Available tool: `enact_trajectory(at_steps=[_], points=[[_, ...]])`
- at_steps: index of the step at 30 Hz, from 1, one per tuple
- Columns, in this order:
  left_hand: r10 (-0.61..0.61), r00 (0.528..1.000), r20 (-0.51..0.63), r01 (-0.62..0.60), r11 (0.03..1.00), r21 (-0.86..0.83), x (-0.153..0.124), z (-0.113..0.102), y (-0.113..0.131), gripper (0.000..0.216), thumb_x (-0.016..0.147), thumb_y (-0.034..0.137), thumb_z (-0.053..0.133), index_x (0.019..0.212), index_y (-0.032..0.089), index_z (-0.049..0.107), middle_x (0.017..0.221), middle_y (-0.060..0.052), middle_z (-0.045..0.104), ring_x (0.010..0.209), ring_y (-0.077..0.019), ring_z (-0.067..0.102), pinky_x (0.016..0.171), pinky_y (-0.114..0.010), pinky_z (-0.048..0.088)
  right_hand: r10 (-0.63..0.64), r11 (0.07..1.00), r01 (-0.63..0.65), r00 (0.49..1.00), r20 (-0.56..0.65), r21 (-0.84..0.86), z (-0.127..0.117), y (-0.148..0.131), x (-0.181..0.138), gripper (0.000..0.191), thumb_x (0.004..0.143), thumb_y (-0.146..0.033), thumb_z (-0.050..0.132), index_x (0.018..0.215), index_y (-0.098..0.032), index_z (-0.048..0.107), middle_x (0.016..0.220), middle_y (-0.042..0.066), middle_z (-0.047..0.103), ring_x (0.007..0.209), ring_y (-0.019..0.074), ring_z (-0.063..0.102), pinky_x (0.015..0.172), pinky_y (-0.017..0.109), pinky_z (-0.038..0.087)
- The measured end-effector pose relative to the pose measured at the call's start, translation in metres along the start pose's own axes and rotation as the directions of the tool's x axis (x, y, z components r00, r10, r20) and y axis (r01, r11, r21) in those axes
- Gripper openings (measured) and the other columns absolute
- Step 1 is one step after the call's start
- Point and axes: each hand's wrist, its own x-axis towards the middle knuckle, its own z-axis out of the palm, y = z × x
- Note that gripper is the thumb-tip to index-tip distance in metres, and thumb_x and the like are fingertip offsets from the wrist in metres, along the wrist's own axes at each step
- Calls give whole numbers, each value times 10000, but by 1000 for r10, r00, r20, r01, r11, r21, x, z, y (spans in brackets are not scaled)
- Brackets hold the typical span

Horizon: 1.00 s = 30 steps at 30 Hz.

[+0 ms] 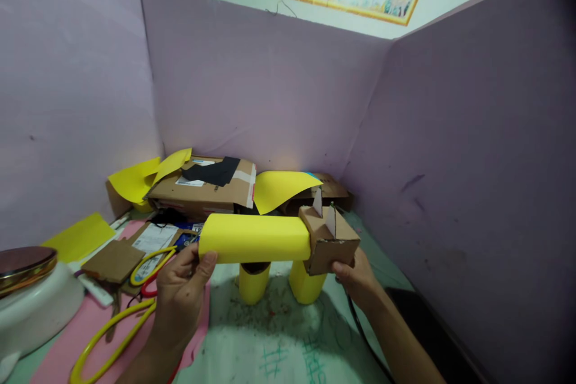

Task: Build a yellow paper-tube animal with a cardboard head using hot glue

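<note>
My left hand (186,282) grips the left end of a long yellow paper-covered tube (254,238), thumb in front. At the tube's right end sits a brown cardboard box (330,246) with two upright pointed flaps like ears. My right hand (355,279) is closed on the box's lower right corner. Whether the box is fixed to the tube or only pressed against it, I cannot tell. Below and behind, two short yellow paper cylinders (254,285) stand on the table; the left one shows an open top, and the right one is partly covered by the box.
Yellow-handled scissors (112,336) lie on pink paper (58,345) at left, near a cardboard piece (113,261) and a white round container (40,294). A large carton (211,189) and yellow sheets (281,189) are at the back. A black cable (364,336) runs at right. Purple panels (270,84) enclose the table.
</note>
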Motion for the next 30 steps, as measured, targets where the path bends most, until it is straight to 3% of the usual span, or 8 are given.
enact_trajectory(at_steps=[3,7,11,15,20,24,27,30], points=[[8,1000,12,-8,1000,18,1,2,1,182,661,330,780,733,182,704,662,10,650,656,-132,577,661,-215,501,-5,1000,5,1000,7,13,2,0,-1,540,554,-502,818,989,-213,677,916,83,734,841,302,667,724,399,529],[-24,1000,-12,22,994,-104,2,3,-1,156,631,291,777,691,173,696,689,7,658,686,-128,575,656,-197,487,-20,1000,20,1000,4,14,7,-1,-2,567,569,-493,814,1038,-217,654,959,85,722,910,312,649,775,403,513],[-29,999,-11,28,993,-116,2,4,-5,104,631,246,746,631,167,678,596,22,596,596,-115,526,595,-198,468,-28,999,28,999,-19,-26,8,-1,-1,599,539,-520,822,1020,-208,647,976,88,697,939,311,625,798,404,503],[-52,999,-5,52,992,-117,0,4,-2,75,616,203,736,674,167,705,617,9,617,595,-128,540,603,-223,491,-5,1000,5,1000,-28,-18,6,3,-2,632,519,-524,829,1028,-208,627,953,88,700,907,308,632,761,398,512],[-90,989,-115,59,966,-251,11,3,13,43,606,172,708,642,176,687,655,7,649,692,-144,607,658,-205,543,-57,998,57,994,-95,1,7,7,-1,686,541,-550,812,1098,-204,611,1022,109,712,935,317,644,760,391,521],[-256,930,-262,121,890,-439,27,-7,22,88,656,95,587,644,160,645,638,0,650,602,-133,621,558,-214,565,-75,997,71,970,-232,-30,14,8,3,707,581,-529,803,1173,-225,563,1132,109,687,1027,328,629,812,396,524],[-398,900,-177,259,816,-517,35,-15,20,189,720,85,490,787,125,662,650,-45,659,603,-171,645,570,-296,592,-69,998,67,957,-281,-16,21,4,11,775,597,-509,804,1247,-213,503,1225,135,632,1073,334,608,846,409,518],[-443,888,-119,308,767,-562,37,-16,16,300,754,62,432,959,108,646,646,-59,666,631,-198,668,605,-342,600,-110,994,101,957,-268,-48,28,-3,26,877,592,-482,814,1327,-206,425,1345,166,528,1146,341,558,896,438,497]])
